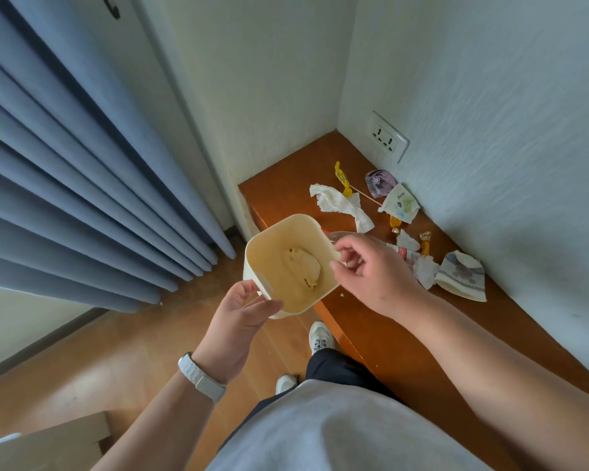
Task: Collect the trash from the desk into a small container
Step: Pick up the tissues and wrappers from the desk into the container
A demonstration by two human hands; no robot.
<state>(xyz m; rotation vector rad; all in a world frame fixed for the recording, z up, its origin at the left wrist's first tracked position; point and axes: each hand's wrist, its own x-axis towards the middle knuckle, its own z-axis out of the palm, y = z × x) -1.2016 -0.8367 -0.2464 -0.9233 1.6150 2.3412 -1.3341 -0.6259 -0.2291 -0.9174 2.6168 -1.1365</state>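
My left hand [240,316] grips the near corner of a small cream container [269,243] held beside the desk's left edge. One crumpled wrapper [303,268] lies inside it. My right hand [371,270] hovers over the container's right rim with its fingers loosely apart and nothing in them. Trash lies along the wooden desk [405,341]: a white tissue [340,203], a yellow wrapper [342,178], a thin stick [364,195], a purple packet [380,181], a white printed wrapper [400,203], small candy wrappers [424,243], a clear plastic bottle [405,254] partly behind my right hand, and a folded paper wrapper [463,277].
The desk sits in a corner between white walls, with a power socket [386,137] above it. Blue curtains [82,181] hang at the left over a wooden floor [116,351]. My shoes [320,338] stand by the desk's edge. A cardboard box [58,443] is at the lower left.
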